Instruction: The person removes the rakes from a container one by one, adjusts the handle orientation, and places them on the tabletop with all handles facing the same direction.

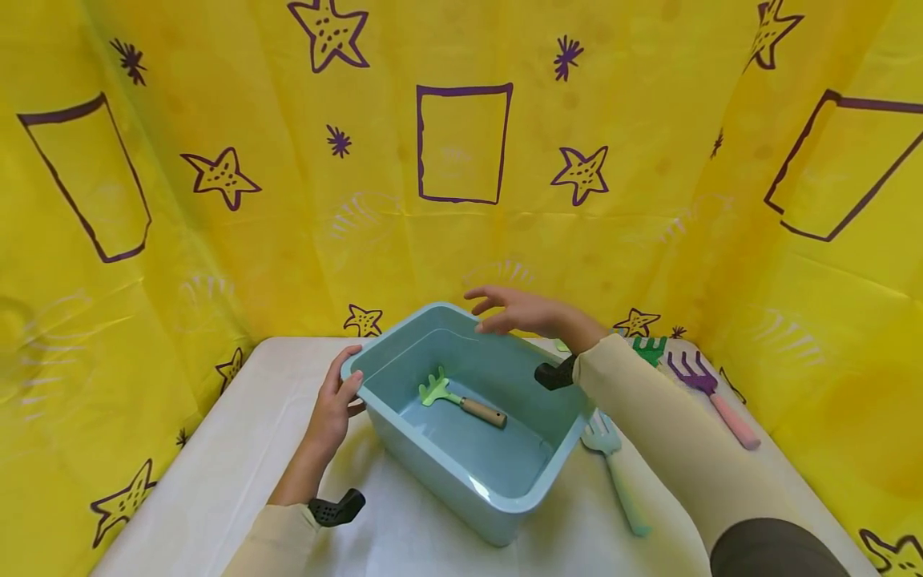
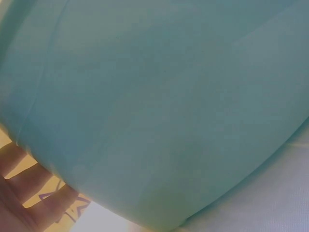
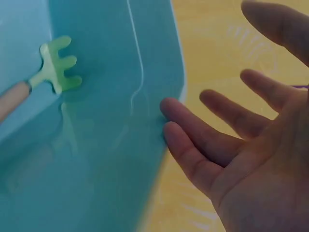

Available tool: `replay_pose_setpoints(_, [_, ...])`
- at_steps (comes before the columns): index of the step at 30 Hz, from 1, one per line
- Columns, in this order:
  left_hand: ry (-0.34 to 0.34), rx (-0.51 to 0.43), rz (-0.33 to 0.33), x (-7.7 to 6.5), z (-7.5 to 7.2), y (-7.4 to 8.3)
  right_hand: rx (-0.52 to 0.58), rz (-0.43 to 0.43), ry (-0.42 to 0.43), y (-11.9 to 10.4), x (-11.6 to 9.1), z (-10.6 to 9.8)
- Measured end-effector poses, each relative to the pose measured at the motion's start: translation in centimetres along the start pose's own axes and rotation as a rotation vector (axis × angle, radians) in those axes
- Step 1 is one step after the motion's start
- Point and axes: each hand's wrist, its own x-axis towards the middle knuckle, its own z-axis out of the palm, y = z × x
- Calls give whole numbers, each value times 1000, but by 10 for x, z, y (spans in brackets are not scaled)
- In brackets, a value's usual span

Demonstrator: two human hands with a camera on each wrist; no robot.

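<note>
A light blue plastic tub sits at an angle on the white table. At its left corner my left hand holds the rim, with thumb and fingers about the edge; in the left wrist view its fingers lie along the tub wall. Over the far rim my right hand has its fingers spread, and two fingertips are right at the rim in the right wrist view. Inside the tub lies a small green hand rake with a wooden handle.
To the right of the tub lies a pale green fork, partly behind the tub. A purple fork with a pink handle and a green rake head lie farther right, near my right sleeve. Yellow patterned curtains surround the table.
</note>
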Motion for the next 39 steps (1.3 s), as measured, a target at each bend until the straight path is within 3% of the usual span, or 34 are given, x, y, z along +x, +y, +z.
replay_pose_setpoints(9, [3,-4,-6,0,0,0,106,-7,-180,2,28,23])
replay_pose_setpoints(19, [7,-4,-10,0,2,1,190,29,-238,13,50,47])
replay_pose_setpoints(28, [13,-14,-13,0,1,2,140,239,-266,37,50,53])
replay_pose_setpoints(39, [8,-36,3,-1,0,0,-11,379,-348,47,55,81])
